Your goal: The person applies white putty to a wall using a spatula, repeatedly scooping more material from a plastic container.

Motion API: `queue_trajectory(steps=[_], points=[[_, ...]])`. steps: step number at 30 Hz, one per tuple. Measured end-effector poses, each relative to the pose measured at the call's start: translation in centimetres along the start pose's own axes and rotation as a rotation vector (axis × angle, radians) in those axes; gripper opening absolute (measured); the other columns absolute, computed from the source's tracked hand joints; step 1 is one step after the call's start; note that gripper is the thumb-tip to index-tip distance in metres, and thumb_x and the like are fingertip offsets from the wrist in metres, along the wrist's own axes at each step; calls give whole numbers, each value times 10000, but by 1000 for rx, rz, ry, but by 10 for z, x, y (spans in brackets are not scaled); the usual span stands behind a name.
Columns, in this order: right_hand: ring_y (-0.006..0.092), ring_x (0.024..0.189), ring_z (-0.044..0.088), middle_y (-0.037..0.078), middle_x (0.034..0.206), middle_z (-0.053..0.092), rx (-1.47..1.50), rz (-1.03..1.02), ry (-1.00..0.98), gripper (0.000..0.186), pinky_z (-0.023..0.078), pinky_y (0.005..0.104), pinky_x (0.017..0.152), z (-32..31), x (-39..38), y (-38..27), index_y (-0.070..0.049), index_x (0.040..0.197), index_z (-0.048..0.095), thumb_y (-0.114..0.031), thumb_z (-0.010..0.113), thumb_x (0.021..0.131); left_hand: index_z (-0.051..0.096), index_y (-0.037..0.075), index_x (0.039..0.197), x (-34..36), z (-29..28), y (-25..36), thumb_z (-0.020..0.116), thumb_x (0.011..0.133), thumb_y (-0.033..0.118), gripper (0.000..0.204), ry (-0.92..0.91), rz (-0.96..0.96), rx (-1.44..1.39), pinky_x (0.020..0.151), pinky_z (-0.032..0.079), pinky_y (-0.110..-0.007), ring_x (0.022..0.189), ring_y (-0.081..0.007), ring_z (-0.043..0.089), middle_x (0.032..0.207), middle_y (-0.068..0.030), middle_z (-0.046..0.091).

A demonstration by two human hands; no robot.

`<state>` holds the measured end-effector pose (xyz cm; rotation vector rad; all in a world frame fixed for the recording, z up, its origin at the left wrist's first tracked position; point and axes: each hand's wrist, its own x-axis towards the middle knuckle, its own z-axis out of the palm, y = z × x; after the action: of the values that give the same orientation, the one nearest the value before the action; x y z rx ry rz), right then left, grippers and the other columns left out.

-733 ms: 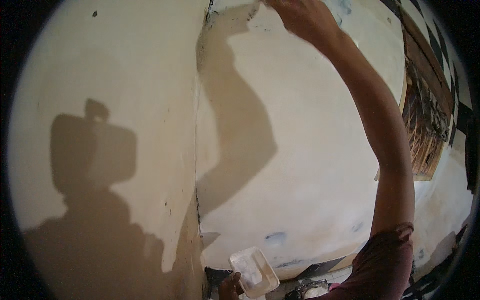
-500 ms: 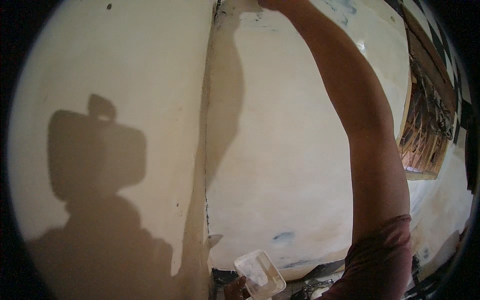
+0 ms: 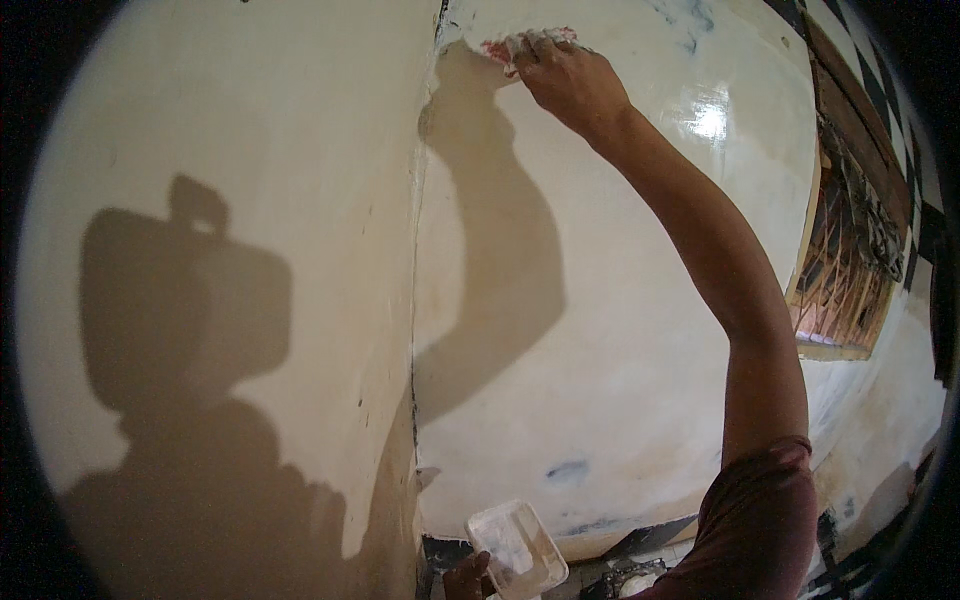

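My right hand (image 3: 574,84) is raised high against the cream wall (image 3: 600,330), near the corner where two walls meet. Its fingers close on a crumpled red-and-white rag (image 3: 494,50), which seems to touch the wall. Low in the view, my left hand (image 3: 466,578) grips a rectangular plastic tub (image 3: 541,566) by its left side; most of that hand is cut off by the lower edge. Some white material (image 3: 511,553) lies inside the tub, which is tilted so that its inside shows.
A dark, cracked seam (image 3: 414,300) runs down the wall corner. Bluish-grey patches (image 3: 568,470) mark the wall. At the right is a window opening (image 3: 845,270) with thin bars. My shadow (image 3: 185,310) falls on the left wall. Cluttered objects (image 3: 625,578) lie low beyond the tub.
My right hand has come down from the top edge, so the rag now shows. Its shadow has also dropped along the corner. The left hand and tub have hardly moved.
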<state>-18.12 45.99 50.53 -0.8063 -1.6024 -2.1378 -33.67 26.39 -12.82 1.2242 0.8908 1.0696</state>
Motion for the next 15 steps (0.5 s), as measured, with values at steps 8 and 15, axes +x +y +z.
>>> queue_trajectory(steps=[8, 15], points=[[314, 716, 675, 159, 862, 679, 157, -10, -427, 167, 566, 407, 607, -49, -30, -36, -52, 958, 668, -104, 560, 841, 524, 68, 1300, 0, -14, -61, 349, 995, 281, 411, 55, 418, 588, 1067, 287, -457, 1210, -316, 460, 1308, -157, 525], [308, 868, 655, 136, 867, 678, 94, 141, -101, 162, 538, 423, 717, -19, 64, 52, -98, 892, 679, -151, 536, 838, 517, 59, 1307, -14, 13, 20, 329, 1006, 378, 477, 14, -280, -273, 884, 475, -380, 1049, -211, 552, 1207, -109, 564]])
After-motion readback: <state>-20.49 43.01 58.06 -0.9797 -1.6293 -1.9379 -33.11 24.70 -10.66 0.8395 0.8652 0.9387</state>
